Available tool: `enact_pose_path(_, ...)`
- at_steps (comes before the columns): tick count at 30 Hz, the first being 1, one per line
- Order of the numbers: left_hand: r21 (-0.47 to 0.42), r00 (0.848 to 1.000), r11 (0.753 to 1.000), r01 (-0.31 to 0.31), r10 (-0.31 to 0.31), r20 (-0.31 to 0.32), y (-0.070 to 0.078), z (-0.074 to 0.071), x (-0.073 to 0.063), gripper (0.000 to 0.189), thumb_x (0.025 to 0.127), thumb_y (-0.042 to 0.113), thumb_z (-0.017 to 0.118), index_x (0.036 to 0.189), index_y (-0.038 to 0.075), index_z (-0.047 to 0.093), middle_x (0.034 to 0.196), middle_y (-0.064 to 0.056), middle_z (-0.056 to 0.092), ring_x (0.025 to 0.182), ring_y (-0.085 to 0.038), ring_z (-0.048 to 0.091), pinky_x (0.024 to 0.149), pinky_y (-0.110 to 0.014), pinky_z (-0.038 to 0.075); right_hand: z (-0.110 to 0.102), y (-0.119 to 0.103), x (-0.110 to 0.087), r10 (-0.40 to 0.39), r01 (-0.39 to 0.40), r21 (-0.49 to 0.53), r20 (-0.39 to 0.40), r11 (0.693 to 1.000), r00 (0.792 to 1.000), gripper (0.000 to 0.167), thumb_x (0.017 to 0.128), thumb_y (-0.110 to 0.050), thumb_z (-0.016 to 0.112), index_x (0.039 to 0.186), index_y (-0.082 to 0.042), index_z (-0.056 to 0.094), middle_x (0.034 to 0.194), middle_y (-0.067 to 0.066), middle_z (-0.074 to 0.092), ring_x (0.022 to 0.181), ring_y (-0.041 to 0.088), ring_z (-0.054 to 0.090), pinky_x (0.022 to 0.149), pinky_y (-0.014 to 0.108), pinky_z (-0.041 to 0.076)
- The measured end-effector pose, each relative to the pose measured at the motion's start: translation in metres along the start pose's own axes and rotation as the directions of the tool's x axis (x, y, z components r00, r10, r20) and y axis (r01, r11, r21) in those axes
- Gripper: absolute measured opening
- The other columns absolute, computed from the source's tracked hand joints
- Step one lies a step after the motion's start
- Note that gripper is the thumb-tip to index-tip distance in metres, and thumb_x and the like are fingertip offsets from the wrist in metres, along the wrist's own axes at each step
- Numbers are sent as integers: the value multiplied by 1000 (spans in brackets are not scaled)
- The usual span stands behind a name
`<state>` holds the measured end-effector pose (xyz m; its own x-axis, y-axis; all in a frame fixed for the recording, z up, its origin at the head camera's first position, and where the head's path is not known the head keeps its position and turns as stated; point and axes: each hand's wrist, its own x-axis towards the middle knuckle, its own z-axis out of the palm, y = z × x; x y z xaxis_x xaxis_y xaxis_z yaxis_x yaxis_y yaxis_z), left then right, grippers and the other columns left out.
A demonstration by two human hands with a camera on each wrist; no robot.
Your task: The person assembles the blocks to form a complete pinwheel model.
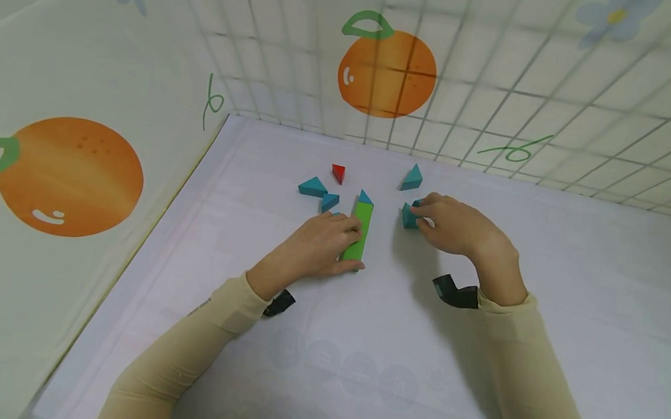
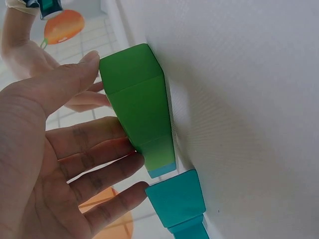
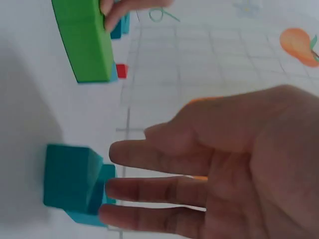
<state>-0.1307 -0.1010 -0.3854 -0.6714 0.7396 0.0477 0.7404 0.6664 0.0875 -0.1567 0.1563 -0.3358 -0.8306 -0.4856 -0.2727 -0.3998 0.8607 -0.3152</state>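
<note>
My left hand (image 1: 325, 243) lies along the left side of a row of green blocks (image 1: 364, 218), its fingers nearly straight and its thumb at the near end. A small blue triangular block (image 1: 365, 198) caps the far end of this row. Seen from the left wrist, a teal block (image 2: 178, 198) sits by the little fingertip. My right hand (image 1: 454, 223) is over to the right, beside a teal block (image 1: 408, 217). In the right wrist view its fingers extend straight, with the fingertips right at that block (image 3: 69, 177); more teal shows behind it.
Two blue triangular blocks, one (image 1: 313, 186) farther left and one (image 1: 329, 202) closer in, lie beyond my left hand. A red triangular block (image 1: 338, 173) is behind them. Another teal triangle (image 1: 412, 177) stands beyond my right hand. A grid-patterned wall (image 1: 295, 91) bounds the white table (image 1: 330, 369).
</note>
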Motion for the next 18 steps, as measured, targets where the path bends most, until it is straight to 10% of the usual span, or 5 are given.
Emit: enact_pose_path(18,8,1000,1000,0,0,0,0,-2,0,55,85,51,71,119,8,70,122,-2,63,105,-17,61,89,-30,50,14,-17,11,-41,45,-125,30,991,999,47,99,-21,52,141,-1,49,148,20,44,134,42,46,106,58,40)
